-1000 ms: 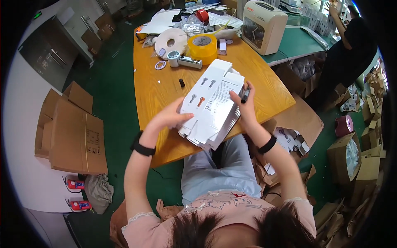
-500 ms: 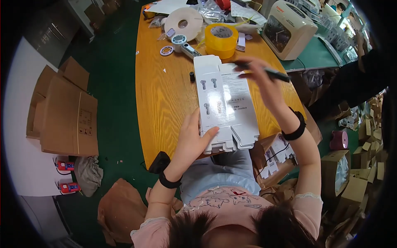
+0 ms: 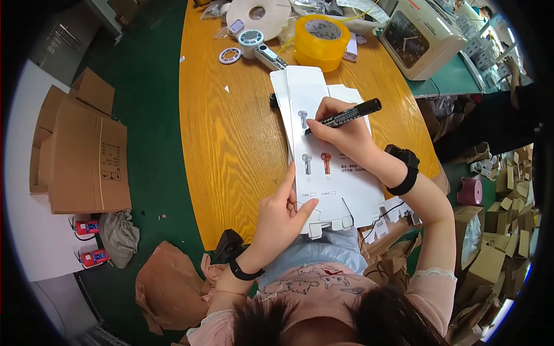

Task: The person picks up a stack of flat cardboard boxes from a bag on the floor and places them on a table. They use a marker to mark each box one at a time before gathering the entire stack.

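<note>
Head view; right hand (image 3: pixel 347 131) pinches black marker (image 3: pixel 356 111), partly covered; left hand (image 3: pixel 277 216) touches flattened cartons (image 3: pixel 316 184), hold unclear

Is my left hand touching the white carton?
Touching: in the head view, the left hand rests its thumb on the white carton's printed face.

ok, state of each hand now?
Left hand: thumb on flat white printed-cardboard cartons; full grip can't be told.
Right hand: closed on black cylindrical marker pen.
</note>
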Demonstrator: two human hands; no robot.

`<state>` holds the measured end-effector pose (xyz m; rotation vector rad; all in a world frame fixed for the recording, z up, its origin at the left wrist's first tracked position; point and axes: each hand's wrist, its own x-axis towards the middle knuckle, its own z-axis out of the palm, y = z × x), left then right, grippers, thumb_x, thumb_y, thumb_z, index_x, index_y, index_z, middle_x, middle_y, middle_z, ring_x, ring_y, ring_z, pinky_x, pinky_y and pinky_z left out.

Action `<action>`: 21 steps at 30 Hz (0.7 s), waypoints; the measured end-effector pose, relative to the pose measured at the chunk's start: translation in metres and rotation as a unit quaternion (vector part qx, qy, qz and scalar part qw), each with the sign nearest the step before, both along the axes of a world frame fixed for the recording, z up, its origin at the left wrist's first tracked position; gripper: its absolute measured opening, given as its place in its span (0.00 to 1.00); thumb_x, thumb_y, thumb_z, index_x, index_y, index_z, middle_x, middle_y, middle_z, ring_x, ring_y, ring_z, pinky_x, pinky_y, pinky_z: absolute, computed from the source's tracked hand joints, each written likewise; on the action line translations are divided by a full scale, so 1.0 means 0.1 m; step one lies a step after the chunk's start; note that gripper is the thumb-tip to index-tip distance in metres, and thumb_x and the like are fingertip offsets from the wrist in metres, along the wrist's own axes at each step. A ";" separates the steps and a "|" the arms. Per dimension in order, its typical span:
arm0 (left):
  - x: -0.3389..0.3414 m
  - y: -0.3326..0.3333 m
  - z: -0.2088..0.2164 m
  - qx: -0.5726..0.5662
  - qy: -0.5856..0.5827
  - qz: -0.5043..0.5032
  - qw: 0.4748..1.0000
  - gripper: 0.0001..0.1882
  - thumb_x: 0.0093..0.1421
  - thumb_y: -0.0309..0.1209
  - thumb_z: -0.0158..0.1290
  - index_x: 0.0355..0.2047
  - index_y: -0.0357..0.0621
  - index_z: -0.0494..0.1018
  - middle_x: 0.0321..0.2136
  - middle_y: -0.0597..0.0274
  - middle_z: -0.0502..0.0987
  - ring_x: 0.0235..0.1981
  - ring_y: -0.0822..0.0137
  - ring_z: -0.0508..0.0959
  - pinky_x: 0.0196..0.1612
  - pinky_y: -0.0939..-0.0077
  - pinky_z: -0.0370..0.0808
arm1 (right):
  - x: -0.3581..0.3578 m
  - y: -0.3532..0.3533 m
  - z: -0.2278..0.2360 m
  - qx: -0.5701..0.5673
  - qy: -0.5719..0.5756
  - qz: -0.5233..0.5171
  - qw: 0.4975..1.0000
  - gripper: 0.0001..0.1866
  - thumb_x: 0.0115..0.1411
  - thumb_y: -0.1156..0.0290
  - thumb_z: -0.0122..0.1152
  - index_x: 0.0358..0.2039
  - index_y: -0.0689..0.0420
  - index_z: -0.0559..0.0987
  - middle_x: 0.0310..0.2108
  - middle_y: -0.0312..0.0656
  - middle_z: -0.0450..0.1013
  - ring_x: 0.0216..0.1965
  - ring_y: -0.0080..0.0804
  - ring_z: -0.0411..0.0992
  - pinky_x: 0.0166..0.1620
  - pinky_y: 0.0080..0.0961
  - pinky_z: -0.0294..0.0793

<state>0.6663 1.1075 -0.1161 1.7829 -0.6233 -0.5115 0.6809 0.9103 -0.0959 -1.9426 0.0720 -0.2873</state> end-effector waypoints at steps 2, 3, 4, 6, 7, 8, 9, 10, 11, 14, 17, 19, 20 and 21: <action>-0.02 0.01 -0.02 -0.012 0.013 0.000 1.000 0.35 0.46 0.26 0.57 0.54 0.36 0.56 0.13 0.73 0.62 0.15 0.84 0.59 0.18 0.91 0.56 | -0.05 -0.03 0.05 0.008 -0.013 -0.040 0.999 0.10 0.50 0.72 0.58 0.18 0.59 0.67 0.15 0.31 0.65 0.15 0.11 0.61 0.19 0.09 0.58; -0.02 0.01 -0.04 -0.021 0.033 0.004 0.999 0.34 0.47 0.26 0.56 0.54 0.36 0.55 0.13 0.74 0.61 0.15 0.84 0.59 0.18 0.91 0.56 | -0.07 -0.06 0.06 0.011 -0.020 -0.061 0.998 0.10 0.50 0.72 0.58 0.18 0.59 0.67 0.15 0.31 0.65 0.15 0.11 0.61 0.19 0.09 0.57; -0.02 0.01 -0.06 -0.030 0.052 0.008 0.998 0.34 0.47 0.26 0.56 0.55 0.36 0.55 0.12 0.74 0.61 0.14 0.85 0.59 0.18 0.91 0.55 | -0.09 -0.07 0.06 0.012 -0.019 -0.063 0.998 0.10 0.50 0.72 0.58 0.18 0.59 0.67 0.15 0.31 0.65 0.15 0.11 0.61 0.19 0.09 0.57; -0.03 0.01 -0.08 -0.038 0.073 0.010 0.997 0.34 0.48 0.26 0.56 0.55 0.36 0.55 0.12 0.74 0.60 0.14 0.85 0.58 0.18 0.91 0.55 | -0.13 -0.10 0.06 0.062 0.021 -0.087 0.994 0.10 0.50 0.72 0.57 0.18 0.59 0.67 0.14 0.31 0.65 0.15 0.11 0.61 0.19 0.09 0.57; -0.04 0.01 -0.08 -0.035 0.062 0.013 0.997 0.34 0.48 0.26 0.56 0.55 0.36 0.55 0.12 0.74 0.60 0.14 0.85 0.58 0.18 0.91 0.55 | -0.14 -0.11 0.05 0.087 0.040 -0.099 0.990 0.09 0.50 0.73 0.56 0.18 0.59 0.67 0.14 0.31 0.65 0.15 0.11 0.61 0.19 0.09 0.57; -0.06 0.02 -0.07 -0.032 0.051 0.017 0.998 0.34 0.48 0.26 0.56 0.55 0.36 0.55 0.12 0.74 0.60 0.14 0.85 0.58 0.18 0.91 0.55 | -0.14 -0.11 0.05 0.088 0.041 -0.100 0.990 0.09 0.50 0.73 0.56 0.18 0.59 0.67 0.14 0.31 0.65 0.15 0.11 0.61 0.19 0.09 0.57; -0.07 0.02 -0.06 -0.029 0.040 0.020 0.999 0.34 0.48 0.26 0.56 0.55 0.36 0.55 0.12 0.75 0.59 0.14 0.85 0.58 0.18 0.91 0.54 | -0.14 -0.11 0.04 0.076 0.039 -0.091 0.992 0.09 0.50 0.73 0.56 0.18 0.59 0.67 0.14 0.31 0.65 0.15 0.11 0.61 0.19 0.09 0.57; -0.07 0.02 -0.06 -0.028 0.040 0.020 0.999 0.34 0.48 0.26 0.56 0.55 0.36 0.55 0.12 0.75 0.59 0.14 0.85 0.58 0.18 0.91 0.54 | -0.13 -0.12 0.03 0.065 0.038 -0.082 0.994 0.09 0.50 0.73 0.56 0.17 0.59 0.67 0.14 0.31 0.65 0.15 0.11 0.61 0.19 0.09 0.57; -0.07 0.01 -0.06 -0.027 0.033 0.019 0.999 0.34 0.48 0.26 0.56 0.55 0.36 0.55 0.12 0.75 0.59 0.14 0.85 0.58 0.18 0.91 0.54 | -0.12 -0.12 0.02 0.054 0.036 -0.072 0.995 0.09 0.50 0.73 0.56 0.17 0.59 0.67 0.15 0.31 0.65 0.15 0.11 0.61 0.19 0.09 0.58; -0.08 0.01 -0.06 -0.025 0.021 0.020 0.999 0.34 0.48 0.26 0.56 0.55 0.36 0.55 0.12 0.74 0.59 0.14 0.85 0.57 0.18 0.91 0.54 | -0.13 -0.10 0.04 0.054 0.042 -0.068 0.995 0.09 0.49 0.73 0.56 0.17 0.59 0.67 0.15 0.31 0.65 0.15 0.12 0.61 0.19 0.09 0.58; -0.09 0.01 -0.06 -0.029 0.019 0.021 0.999 0.34 0.48 0.26 0.56 0.55 0.36 0.55 0.12 0.74 0.58 0.14 0.85 0.57 0.17 0.91 0.54 | -0.14 -0.10 0.02 0.036 0.040 -0.066 0.996 0.09 0.49 0.73 0.56 0.17 0.59 0.67 0.14 0.31 0.65 0.15 0.12 0.61 0.19 0.09 0.58; -0.09 0.02 -0.08 -0.029 0.018 0.022 0.999 0.34 0.48 0.26 0.56 0.55 0.36 0.55 0.12 0.74 0.58 0.14 0.85 0.57 0.17 0.91 0.54 | -0.14 -0.11 0.00 0.001 0.029 -0.065 0.997 0.09 0.49 0.73 0.57 0.17 0.59 0.67 0.14 0.31 0.65 0.15 0.12 0.61 0.19 0.09 0.58; -0.10 0.02 -0.09 -0.029 0.017 0.022 0.999 0.34 0.48 0.27 0.56 0.55 0.36 0.55 0.12 0.75 0.58 0.14 0.85 0.57 0.17 0.91 0.54 | -0.14 -0.11 0.01 0.001 0.029 -0.065 0.997 0.09 0.49 0.73 0.57 0.17 0.59 0.67 0.14 0.31 0.65 0.15 0.12 0.61 0.19 0.09 0.58; -0.10 0.02 -0.09 -0.030 0.016 0.023 0.999 0.34 0.48 0.27 0.56 0.55 0.36 0.55 0.12 0.75 0.57 0.14 0.85 0.57 0.17 0.91 0.54 | -0.14 -0.12 0.01 -0.004 0.024 -0.061 0.998 0.09 0.49 0.73 0.57 0.17 0.59 0.67 0.14 0.31 0.65 0.15 0.12 0.61 0.19 0.09 0.58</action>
